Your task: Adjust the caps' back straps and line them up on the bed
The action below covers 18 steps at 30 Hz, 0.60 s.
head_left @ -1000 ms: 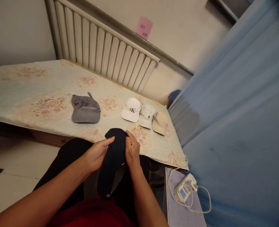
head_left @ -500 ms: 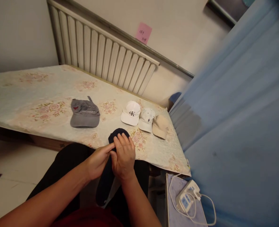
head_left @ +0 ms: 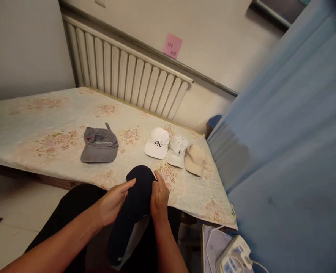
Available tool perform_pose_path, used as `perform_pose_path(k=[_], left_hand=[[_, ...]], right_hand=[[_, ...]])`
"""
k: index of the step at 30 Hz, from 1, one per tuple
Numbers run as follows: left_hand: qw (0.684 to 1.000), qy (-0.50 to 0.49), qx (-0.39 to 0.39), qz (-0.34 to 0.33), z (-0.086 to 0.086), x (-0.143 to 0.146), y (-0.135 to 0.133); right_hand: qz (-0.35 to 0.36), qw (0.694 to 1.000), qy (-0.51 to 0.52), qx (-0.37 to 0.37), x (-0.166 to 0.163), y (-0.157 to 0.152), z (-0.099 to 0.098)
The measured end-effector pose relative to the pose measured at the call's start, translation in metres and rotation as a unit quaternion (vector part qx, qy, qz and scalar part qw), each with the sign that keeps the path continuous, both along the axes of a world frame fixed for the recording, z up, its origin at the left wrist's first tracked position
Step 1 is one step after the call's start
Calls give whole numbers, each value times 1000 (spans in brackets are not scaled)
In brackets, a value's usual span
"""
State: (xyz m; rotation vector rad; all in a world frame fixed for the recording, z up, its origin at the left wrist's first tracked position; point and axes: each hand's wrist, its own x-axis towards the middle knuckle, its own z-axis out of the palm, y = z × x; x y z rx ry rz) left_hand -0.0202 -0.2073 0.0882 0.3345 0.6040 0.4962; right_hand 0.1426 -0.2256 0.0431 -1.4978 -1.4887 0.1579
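Between my hands, above my lap, is a dark navy cap [head_left: 138,197], its long dark part pointing down toward me. My left hand [head_left: 113,203] grips its left side, thumb lying on top and the fingers hidden beneath. On the right side my right hand [head_left: 159,197] holds the edge, fingers closed along it. A grey cap [head_left: 100,146] with a loose strap rests on the bed to the left. Farther right stand a white cap [head_left: 157,144] with black letters, a second white cap [head_left: 177,152] with a small dark emblem, and a beige cap [head_left: 195,160], in a row.
The bed [head_left: 139,121] has a floral cover, and a radiator [head_left: 128,68] runs along the wall behind it. A blue curtain [head_left: 284,140] hangs at the right. By the bed's near right corner, a white power strip [head_left: 234,258] with a cable sits on a small stand.
My right hand has slid off the top of the navy cap to its right edge, uncovering the cap. The view has tilted slightly, so the bed appears lower.
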Motion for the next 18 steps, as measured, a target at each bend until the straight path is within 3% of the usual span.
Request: perform_pose_path(k=[3, 6, 9, 12, 14, 18], left_hand=[[1000, -10, -16, 4, 1, 3, 4], [1000, 1, -21, 18, 4, 10, 7], [995, 26, 3, 99, 9, 21, 8], [984, 51, 45, 163, 12, 30, 7], [985, 49, 48, 160, 13, 31, 7], [996, 16, 9, 85, 12, 26, 6]], right_hand=[[-7, 996, -65, 63, -1, -3, 15], [52, 977, -160, 129, -10, -9, 34], [104, 960, -217, 141, -20, -10, 43], [115, 953, -251, 124, -20, -3, 41], [111, 953, -259, 112, -15, 4, 36], [103, 962, -239, 86, -2, 14, 29]])
